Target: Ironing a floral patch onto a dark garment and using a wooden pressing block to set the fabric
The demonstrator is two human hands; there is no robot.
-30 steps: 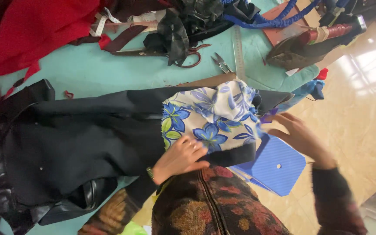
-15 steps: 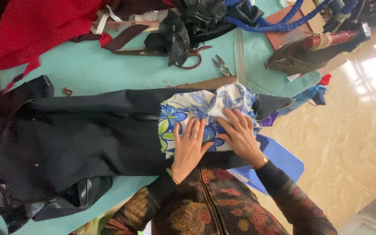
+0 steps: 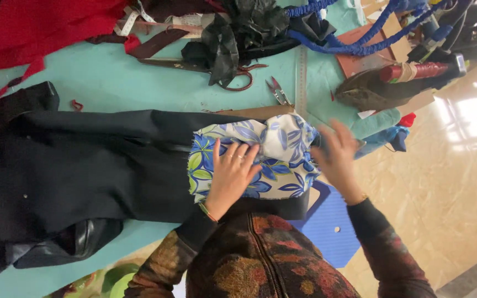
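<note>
On floral fabric (image 3: 271, 149), left hand (image 3: 230, 176) stays flat, right hand (image 3: 338, 157) moved to its edge

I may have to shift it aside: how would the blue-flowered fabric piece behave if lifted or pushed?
The flowered fabric would probably flop and drape, since it already lies creased over the black garment. It looks thin, so likely light. Pushed, it would likely bunch rather than slide whole; the left hand presses it flat.
</note>
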